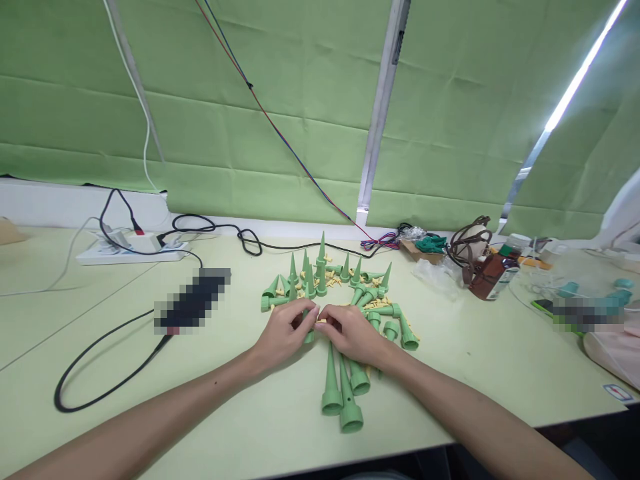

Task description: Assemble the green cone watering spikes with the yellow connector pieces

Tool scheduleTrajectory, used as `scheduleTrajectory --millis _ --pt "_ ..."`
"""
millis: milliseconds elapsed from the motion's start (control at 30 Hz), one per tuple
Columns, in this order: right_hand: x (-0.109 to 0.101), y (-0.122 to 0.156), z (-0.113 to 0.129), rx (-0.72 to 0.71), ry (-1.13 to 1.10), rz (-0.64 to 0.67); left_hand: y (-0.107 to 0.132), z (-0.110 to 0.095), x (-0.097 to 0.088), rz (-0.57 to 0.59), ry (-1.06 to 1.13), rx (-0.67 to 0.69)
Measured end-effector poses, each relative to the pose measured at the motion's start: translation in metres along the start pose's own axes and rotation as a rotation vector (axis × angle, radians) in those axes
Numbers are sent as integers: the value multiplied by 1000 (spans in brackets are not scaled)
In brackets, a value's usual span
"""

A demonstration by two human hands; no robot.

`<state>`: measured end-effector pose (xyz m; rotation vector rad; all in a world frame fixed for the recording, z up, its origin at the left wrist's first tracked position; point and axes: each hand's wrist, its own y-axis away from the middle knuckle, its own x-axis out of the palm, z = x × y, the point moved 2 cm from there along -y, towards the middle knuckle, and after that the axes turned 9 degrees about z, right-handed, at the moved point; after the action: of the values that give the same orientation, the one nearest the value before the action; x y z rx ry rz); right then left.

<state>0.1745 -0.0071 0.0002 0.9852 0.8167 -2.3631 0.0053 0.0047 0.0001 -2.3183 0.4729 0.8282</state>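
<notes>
sitting right of green cones [351, 419], brown bottle [485, 275] hides its contents.

and it's a pale table [240, 427] carrying the lot, green cones [331, 393] massed mid-table, some tip up, others flat on their sides, little yellow pieces [381, 303] strewn among them! out left, a white power strip [95, 255] at the back, a blurred dark slab [193, 303], a looping black cable [59, 399]; over right, a brown bottle [483, 277] near a clear plastic bag [435, 277]!
</notes>
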Motion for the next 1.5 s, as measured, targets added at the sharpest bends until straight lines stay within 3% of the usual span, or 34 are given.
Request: scheduleTrajectory --millis 967,1500 --pt "0 1 0 30 37 26 0 -1 -1 -19 -25 13" --pt "-4 2 5 19 -57 17 1 0 -1 -34 -35 -11"
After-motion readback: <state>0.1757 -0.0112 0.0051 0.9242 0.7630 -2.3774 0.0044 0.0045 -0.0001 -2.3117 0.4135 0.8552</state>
